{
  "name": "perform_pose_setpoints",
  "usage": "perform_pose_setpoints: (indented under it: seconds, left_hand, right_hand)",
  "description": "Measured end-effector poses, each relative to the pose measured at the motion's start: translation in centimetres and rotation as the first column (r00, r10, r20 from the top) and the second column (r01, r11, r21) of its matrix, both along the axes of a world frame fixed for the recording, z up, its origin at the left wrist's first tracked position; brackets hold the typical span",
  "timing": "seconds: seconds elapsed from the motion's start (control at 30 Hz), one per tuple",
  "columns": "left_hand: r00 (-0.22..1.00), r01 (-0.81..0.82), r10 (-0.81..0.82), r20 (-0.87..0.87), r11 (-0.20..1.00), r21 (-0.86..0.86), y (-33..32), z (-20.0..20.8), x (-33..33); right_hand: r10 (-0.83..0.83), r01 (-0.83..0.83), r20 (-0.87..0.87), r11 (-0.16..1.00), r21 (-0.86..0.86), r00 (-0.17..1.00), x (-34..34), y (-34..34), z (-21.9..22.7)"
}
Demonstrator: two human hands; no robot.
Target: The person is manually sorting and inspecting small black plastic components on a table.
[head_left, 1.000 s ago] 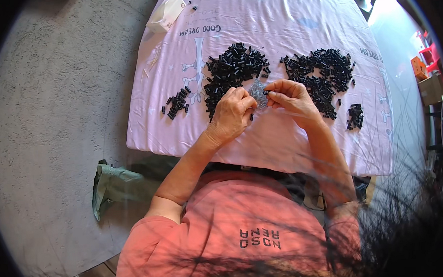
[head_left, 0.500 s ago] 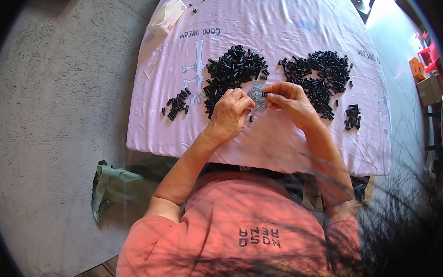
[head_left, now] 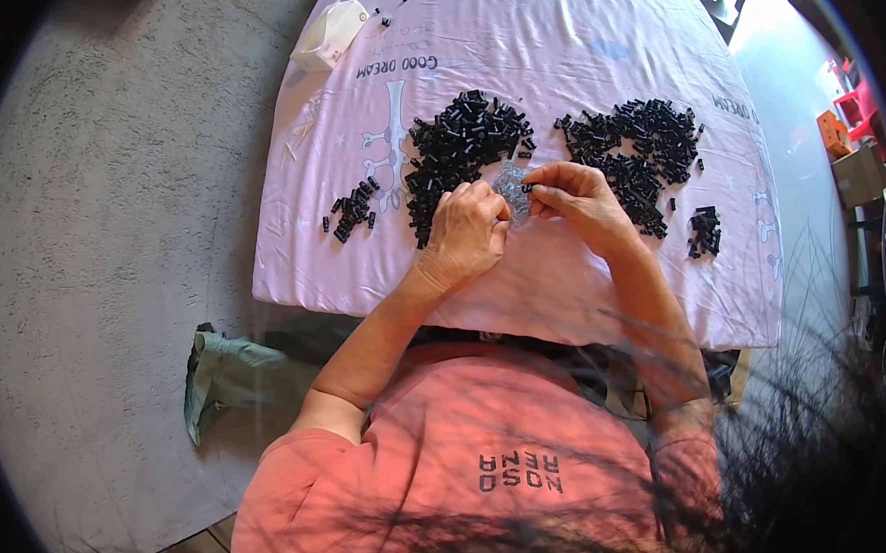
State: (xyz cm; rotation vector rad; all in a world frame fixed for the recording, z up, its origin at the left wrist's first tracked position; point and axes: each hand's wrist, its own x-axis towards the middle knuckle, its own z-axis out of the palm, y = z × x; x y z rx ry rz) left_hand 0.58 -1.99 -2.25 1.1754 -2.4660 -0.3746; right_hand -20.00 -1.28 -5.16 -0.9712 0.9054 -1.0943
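Pinching a small clear bag (head_left: pixel 511 188) between both hands, I hold it just above the pink cloth (head_left: pixel 551 41) that covers the table. My left hand (head_left: pixel 468 233) is curled, knuckles up, with its fingertips closed on the bag's left edge. My right hand (head_left: pixel 581 197) grips the bag's right side between thumb and forefinger, and a small black piece (head_left: pixel 527 187) shows at those fingertips, right at the bag.

Just beyond my left hand lies a big heap (head_left: pixel 464 147) of black pieces; a second heap (head_left: pixel 639 148) spreads beyond and to the right of my right hand. A small cluster (head_left: pixel 354 209) sits off to the left, well apart from the heaps, and another little cluster (head_left: pixel 703 231) lies to the right near the cloth's edge. At the far left corner of the cloth rests a white box (head_left: pixel 328 34), with a few stray black bits beside it. On the grey floor to my left lies a green rag (head_left: pixel 230 373).
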Motion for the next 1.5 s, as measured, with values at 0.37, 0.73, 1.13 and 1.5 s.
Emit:
perform_pose_setpoints:
  seconds: [0.37, 0.73, 1.13, 1.5]
  left_hand:
    - [0.924, 0.022, 0.029, -0.381, 0.991, 0.129, 0.3, 2.2, -0.5]
    - [0.898, 0.019, 0.074, -0.433, 0.978, 0.206, 0.5, 2.4, -0.8]
    - [0.967, 0.14, -0.093, -0.238, 0.973, 0.185, 0.5, 1.2, 1.2]
    - [0.996, 0.085, -0.083, -0.017, 0.992, 0.099, 1.2, 0.7, 0.9]
  right_hand:
    - [0.06, -0.06, -0.027, 0.998, -0.014, 0.998, 0.1, 0.1, 0.1]
    - [0.143, -0.143, 0.018, 0.99, -0.005, 0.99, 0.1, 0.4, 0.4]
    - [0.103, -0.105, 0.051, 0.993, 0.05, 0.993, -0.1, 0.3, 0.5]
    - [0.109, -0.111, 0.038, 0.993, 0.041, 0.993, -0.1, 0.3, 0.2]
